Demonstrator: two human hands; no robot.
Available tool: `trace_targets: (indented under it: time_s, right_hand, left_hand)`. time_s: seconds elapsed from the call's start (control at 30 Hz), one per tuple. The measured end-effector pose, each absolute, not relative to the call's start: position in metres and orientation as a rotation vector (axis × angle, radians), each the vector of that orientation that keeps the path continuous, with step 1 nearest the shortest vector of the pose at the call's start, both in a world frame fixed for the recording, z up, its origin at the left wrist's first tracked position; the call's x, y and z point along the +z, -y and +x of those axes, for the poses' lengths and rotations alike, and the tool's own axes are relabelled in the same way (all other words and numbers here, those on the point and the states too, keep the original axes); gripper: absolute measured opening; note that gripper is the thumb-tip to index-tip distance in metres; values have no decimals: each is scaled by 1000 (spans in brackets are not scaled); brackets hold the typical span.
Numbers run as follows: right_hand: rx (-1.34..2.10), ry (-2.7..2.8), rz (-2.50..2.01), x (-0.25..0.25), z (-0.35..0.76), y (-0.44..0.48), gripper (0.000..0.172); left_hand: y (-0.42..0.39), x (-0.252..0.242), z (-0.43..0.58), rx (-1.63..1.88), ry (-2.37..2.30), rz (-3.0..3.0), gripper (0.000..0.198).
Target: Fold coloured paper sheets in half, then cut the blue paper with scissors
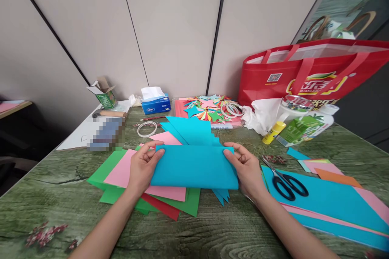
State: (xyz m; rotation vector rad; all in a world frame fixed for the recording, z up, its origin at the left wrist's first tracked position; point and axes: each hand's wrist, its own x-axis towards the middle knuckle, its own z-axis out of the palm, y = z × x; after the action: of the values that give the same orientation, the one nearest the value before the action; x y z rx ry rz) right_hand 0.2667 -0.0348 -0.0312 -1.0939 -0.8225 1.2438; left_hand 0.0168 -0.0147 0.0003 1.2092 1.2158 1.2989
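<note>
A folded sheet of blue paper is held up level in front of me, its long fold toward me. My left hand pinches its upper left corner between thumb and fingers. At the upper right corner, my right hand grips it the same way. Behind and beneath it lie more blue paper pieces, some with pointed ends. A pile of green and pink sheets spreads under the left side, with a red corner poking out.
Scissors rest on blue sheets at right. Behind them stand a glue stick, a green carton and a red bag. Paper stars, a tissue pack, a tape roll and a hammer lie farther back.
</note>
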Motion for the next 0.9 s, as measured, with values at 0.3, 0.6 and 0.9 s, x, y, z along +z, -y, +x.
trace_targets:
  time_s: [0.3,0.6,0.9]
  right_hand:
    - [1315,704,-999,-28,269,32,42]
    - [1350,692,-967,-29,271,31,42]
    - [1322,721,-931,-29,271,31,37]
  left_hand:
    - [15,1,17,1304,-1222,1245,32]
    - [14,-3,14,1314,-1217,1261,31]
    - [14,0,16,1317,-1221,1257,32]
